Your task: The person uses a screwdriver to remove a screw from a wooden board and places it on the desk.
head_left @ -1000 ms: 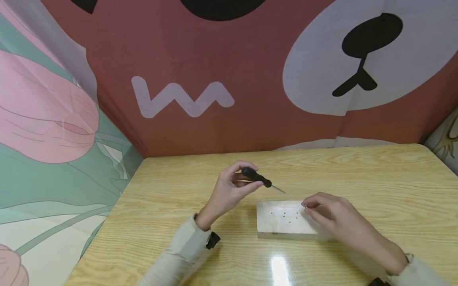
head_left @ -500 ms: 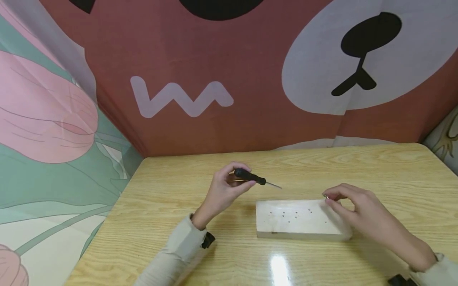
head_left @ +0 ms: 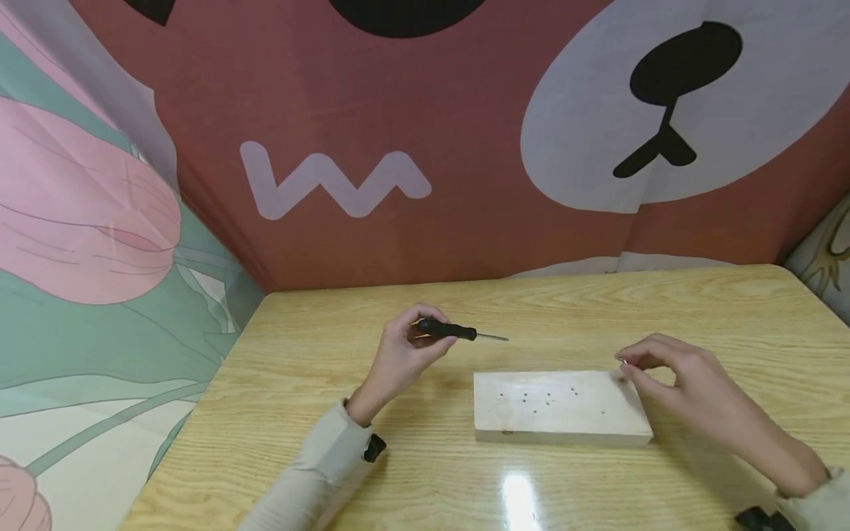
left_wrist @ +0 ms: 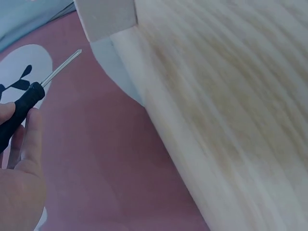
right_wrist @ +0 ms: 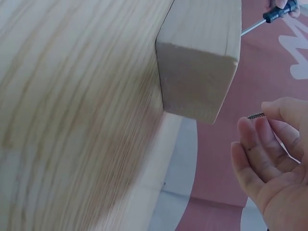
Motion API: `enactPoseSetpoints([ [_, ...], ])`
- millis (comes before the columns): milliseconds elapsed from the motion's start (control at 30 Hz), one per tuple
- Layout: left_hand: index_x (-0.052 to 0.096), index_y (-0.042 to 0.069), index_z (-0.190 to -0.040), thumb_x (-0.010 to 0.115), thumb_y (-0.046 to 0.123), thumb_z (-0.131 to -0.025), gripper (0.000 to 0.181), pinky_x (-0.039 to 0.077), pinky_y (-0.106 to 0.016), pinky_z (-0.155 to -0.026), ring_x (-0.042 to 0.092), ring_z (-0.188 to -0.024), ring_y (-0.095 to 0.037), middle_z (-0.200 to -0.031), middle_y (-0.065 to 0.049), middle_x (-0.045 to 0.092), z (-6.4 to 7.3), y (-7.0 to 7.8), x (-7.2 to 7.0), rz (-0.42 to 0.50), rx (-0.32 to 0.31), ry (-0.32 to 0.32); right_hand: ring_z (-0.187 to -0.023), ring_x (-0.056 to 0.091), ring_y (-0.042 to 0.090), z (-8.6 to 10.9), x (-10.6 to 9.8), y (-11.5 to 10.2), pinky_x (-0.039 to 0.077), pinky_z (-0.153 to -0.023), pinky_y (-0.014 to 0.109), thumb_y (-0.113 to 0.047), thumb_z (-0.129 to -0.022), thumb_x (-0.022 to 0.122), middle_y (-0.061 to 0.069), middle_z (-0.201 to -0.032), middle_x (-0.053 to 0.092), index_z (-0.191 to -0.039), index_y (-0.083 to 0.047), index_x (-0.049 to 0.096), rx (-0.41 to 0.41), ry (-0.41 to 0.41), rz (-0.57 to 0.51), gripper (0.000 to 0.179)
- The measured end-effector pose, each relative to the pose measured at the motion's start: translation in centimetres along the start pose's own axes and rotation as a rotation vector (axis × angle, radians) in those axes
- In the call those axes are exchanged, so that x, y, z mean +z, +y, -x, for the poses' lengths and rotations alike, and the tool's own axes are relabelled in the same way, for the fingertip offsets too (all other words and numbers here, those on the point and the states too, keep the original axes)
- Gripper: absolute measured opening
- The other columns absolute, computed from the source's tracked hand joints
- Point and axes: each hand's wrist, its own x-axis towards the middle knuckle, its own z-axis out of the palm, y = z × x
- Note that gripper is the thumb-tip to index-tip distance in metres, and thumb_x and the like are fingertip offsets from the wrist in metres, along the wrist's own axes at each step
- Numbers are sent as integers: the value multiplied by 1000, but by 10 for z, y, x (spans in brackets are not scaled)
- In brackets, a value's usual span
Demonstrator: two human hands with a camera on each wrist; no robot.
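My left hand (head_left: 405, 354) grips a black-handled screwdriver (head_left: 448, 330) in the air, its metal shaft pointing right. In the left wrist view the screwdriver (left_wrist: 21, 111) shows a bare tip, well apart from the block. Between thumb and fingertips, my right hand (head_left: 690, 380) pinches a small threaded screw (right_wrist: 255, 116) above the far right corner of a pale wooden block (head_left: 564, 413). The block lies flat on the table, with several small dark holes in its top face. In the right wrist view the right hand (right_wrist: 279, 159) is beside the block's end.
The wood-grain table (head_left: 332, 317) extends around the block on all sides. Behind it stands a reddish cloth backdrop (head_left: 465, 221) with a cartoon animal print, and a flower-print cloth (head_left: 86, 206) hangs at the left.
The right hand has moved right with the screw, from over the block's top to its far right corner, uncovering more holes. The left hand has drawn leftward, and the screwdriver now lies nearly level.
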Motion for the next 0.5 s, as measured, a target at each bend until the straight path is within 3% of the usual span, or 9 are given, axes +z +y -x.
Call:
enactPoseSetpoints([
  [333, 62, 0, -103, 73, -5, -86, 21, 62, -30, -77, 70, -92, -13, -108, -20, 65, 3, -9, -9, -33, -6, 29, -82, 57, -15, 3, -5, 16, 45, -58, 7, 3, -75, 81, 2, -89, 72, -99, -11, 74, 45, -9, 39, 29],
  [500, 62, -2, -101, 73, -8, -84, 21, 62, -32, -78, 70, -95, -21, -109, -21, 65, 5, -15, -13, -55, -6, 53, -81, 57, -16, 4, -9, 28, 46, -57, 7, 5, -74, 81, 4, -88, 73, -101, -10, 73, 56, -26, 77, 32],
])
